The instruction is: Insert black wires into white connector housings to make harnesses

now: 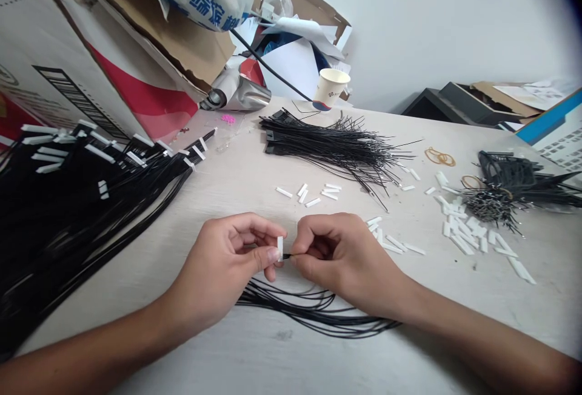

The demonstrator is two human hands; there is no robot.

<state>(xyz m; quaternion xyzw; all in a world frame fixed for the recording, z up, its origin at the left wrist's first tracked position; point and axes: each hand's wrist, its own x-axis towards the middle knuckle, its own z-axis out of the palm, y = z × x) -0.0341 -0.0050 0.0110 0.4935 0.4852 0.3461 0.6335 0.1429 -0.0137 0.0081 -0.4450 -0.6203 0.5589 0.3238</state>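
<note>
My left hand (231,261) pinches a small white plastic connector (280,244) upright between thumb and fingers. My right hand (336,255) is closed on the ends of thin black wires (318,313), holding them against the connector's side. The rest of those wires loops on the table under both hands. Loose white connectors (313,193) lie just beyond my hands and more white connectors (464,231) are scattered to the right.
A big heap of black wires with white connectors fitted (73,201) fills the left. A bundle of bare black wires (336,143) lies at centre back, another bundle (509,185) at right. Paper cup (331,87), rubber bands (440,156), cardboard boxes (91,49) stand behind.
</note>
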